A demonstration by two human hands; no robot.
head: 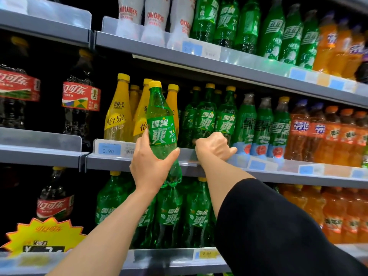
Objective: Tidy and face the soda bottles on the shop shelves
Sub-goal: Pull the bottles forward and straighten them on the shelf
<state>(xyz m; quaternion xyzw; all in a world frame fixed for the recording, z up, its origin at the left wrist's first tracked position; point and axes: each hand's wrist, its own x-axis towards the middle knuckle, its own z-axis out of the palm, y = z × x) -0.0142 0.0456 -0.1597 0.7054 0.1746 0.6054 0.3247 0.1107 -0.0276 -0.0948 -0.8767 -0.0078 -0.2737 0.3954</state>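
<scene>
— What's the left hand (151,166) doing?
— Gripping a green bottle (162,134) low on its body, upright, out in front of the middle shelf (111,162); yellow bottles (117,114) stand just behind it.
— And to its right?
— The right hand (214,145) is curled over the shelf's front lip, touching the green bottles on the shelf (207,120). Whether it holds one, I cannot tell.

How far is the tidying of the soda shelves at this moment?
Done, it seems: the orange soda bottles on the middle shelf stand in a row, labels forward. In hand: the left hand holds a green bottle in front of the yellow bottles, off the shelf, while the right hand reaches among the green bottles behind. Left: placing the held bottle, and probably filling the cola section's gaps.
</scene>
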